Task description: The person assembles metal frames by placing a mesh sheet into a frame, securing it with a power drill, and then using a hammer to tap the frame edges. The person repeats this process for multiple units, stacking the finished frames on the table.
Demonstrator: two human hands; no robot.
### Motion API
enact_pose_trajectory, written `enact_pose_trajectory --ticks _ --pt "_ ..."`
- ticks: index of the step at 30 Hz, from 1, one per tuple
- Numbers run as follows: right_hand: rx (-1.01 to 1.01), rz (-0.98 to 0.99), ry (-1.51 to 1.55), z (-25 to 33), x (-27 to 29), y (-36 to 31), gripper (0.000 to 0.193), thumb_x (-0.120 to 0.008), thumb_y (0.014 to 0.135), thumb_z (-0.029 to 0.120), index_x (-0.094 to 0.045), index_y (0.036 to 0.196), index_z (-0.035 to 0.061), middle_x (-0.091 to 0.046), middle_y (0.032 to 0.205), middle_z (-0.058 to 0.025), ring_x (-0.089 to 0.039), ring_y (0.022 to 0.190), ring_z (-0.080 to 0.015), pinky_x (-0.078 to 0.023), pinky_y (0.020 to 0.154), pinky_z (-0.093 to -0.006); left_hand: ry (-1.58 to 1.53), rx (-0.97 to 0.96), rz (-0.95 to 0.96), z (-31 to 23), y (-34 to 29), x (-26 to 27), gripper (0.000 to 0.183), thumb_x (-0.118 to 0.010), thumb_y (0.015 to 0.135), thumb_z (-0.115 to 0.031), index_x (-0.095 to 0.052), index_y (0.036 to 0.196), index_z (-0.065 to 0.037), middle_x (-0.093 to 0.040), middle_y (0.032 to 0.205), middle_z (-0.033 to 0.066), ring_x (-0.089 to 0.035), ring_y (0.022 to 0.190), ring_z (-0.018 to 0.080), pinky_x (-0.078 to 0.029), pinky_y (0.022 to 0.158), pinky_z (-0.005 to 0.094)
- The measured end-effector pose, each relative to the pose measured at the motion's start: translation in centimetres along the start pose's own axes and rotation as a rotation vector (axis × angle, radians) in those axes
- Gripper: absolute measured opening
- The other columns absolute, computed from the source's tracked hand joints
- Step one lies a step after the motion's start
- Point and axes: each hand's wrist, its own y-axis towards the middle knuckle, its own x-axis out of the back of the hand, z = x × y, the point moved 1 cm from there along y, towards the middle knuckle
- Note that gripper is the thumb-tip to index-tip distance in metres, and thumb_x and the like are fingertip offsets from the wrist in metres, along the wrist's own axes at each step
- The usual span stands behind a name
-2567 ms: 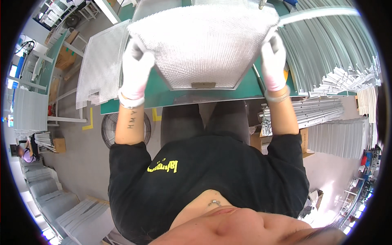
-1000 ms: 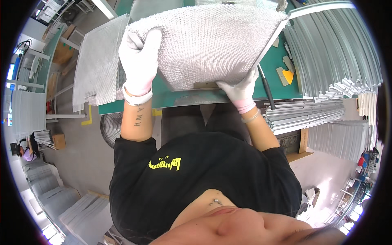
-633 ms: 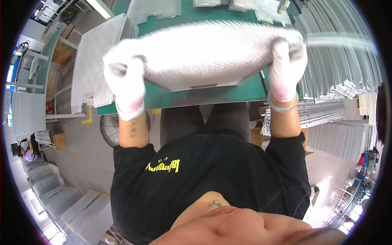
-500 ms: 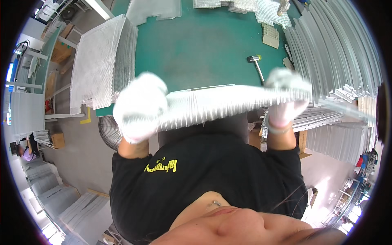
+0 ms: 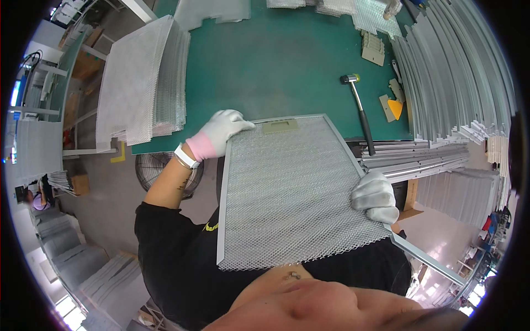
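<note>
I hold a silvery expanded-metal mesh filter panel [image 5: 287, 193] in front of my torso, its face showing. Thin metal frame strips run along its far, left and right edges; the near edge is bare mesh. A beige rectangular piece [image 5: 280, 127] sits at the far edge. My left hand [image 5: 223, 128], white-gloved with a pink cuff, grips the far left corner, its fingertips partly hidden. My right hand [image 5: 375, 197], also gloved, has its fingers curled over the right edge. From the near right corner a frame strip [image 5: 428, 259] sticks out beyond the mesh.
On the green table [image 5: 265, 66] lie a mallet [image 5: 361, 113], beige plates [image 5: 373, 48] and an orange piece [image 5: 395, 108]. Mesh sheets [image 5: 135, 77] are stacked at left. Metal strips [image 5: 458, 71] pile up at right. A fan [image 5: 160, 174] stands on the floor.
The panel has swung from nearly edge-on to facing up. My right hand has moved down along its edge, and my left hand now lies at the far left corner.
</note>
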Motion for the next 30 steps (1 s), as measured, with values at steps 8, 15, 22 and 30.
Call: enact_pose_trajectory --ticks 8,15,22,30 --pt "0.007 -0.009 0.07 0.2 0.3 -0.8 0.02 -0.06 0.09 0.023 -0.055 0.093 0.0038 -0.065 0.089 -0.0168 -0.063 0.075 -0.0284 -0.05 0.063 -0.0418 0.158 0.249 0.14 -2.1 4.5 3.8 0.045 -0.048 0.096 -0.03 -0.065 0.123 0.001 -0.071 0.104 0.0225 -0.066 0.106 0.037 -0.051 0.097 0.0467" --pt "-0.124 0.309 0.17 -0.8 4.7 -3.7 0.022 -0.059 0.085 0.017 -0.057 0.098 0.0007 -0.067 0.103 -0.0269 -0.064 0.084 -0.0413 -0.052 0.071 -0.0564 -0.13 -0.182 0.379 -1.2 12.7 -4.5 0.059 -0.038 0.106 -0.044 -0.041 0.154 -0.009 -0.036 0.161 0.0143 -0.027 0.151 0.0357 -0.019 0.125 0.0481" --pt "-0.085 0.287 0.211 -1.0 4.2 -3.3 0.022 -0.06 0.084 0.017 -0.056 0.097 0.0005 -0.067 0.098 -0.0268 -0.064 0.082 -0.0402 -0.052 0.07 -0.0558 -0.144 -0.134 0.444 -1.4 12.0 -4.1 0.057 -0.036 0.107 -0.042 -0.04 0.155 -0.012 -0.033 0.164 0.0099 -0.019 0.154 0.0337 -0.014 0.127 0.0481" --pt "-0.053 0.036 0.226 -0.8 2.3 -2.6 0.022 -0.06 0.083 0.018 -0.056 0.097 0.0012 -0.067 0.094 -0.0264 -0.064 0.08 -0.039 -0.052 0.069 -0.0564 -0.182 -0.053 0.399 -2.5 14.3 -4.8 0.058 -0.032 0.107 -0.045 -0.042 0.154 -0.012 -0.035 0.161 0.0162 -0.027 0.151 0.0379 -0.019 0.125 0.0481"
